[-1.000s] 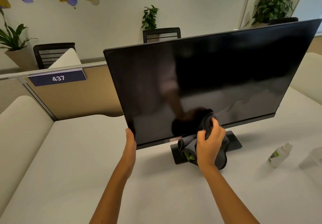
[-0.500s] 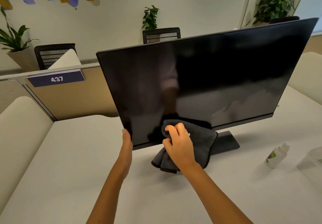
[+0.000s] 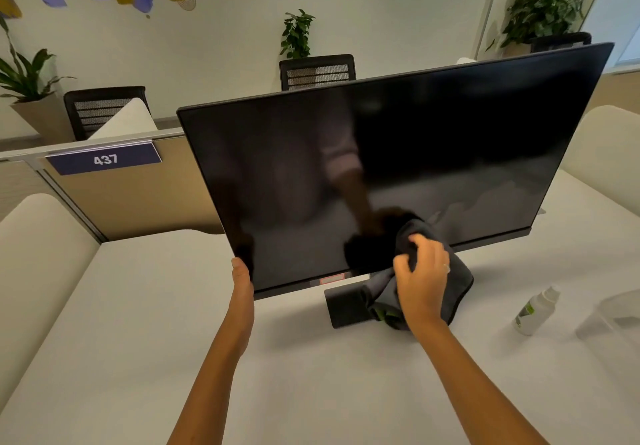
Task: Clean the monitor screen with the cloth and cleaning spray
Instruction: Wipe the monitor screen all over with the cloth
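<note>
Dark monitor [image 3: 398, 167] stands on a white desk [image 3: 138, 340], screen tilted back, black base [image 3: 343, 306] under it. Right hand [image 3: 420, 282] grips a bunched dark grey cloth [image 3: 453, 289], fingers curled round it, pressing it against the lower part of the screen, right of centre, just above the bottom bezel. Rest of cloth hangs down over the base; a bit of green shows in its folds at the bottom. Ring on one finger of that hand.

Left hand [image 3: 242, 285] holds the monitor's lower left corner, thumb along the edge; the other fingers are hidden behind the panel, so how far they curl cannot be told.

Spray bottle [image 3: 535, 311], white with a green label, stands tilted-looking on the desk to the right, well apart from the monitor and both hands. Just right of it a clear plastic thing [image 3: 609, 316], blurred, cannot tell what.

Behind: desk divider with a blue "437" sign [image 3: 104, 159], two black mesh chairs [image 3: 317, 70], potted plants [image 3: 543, 5], wall with blue and yellow patches. Screen reflects the person's arm faintly.
</note>
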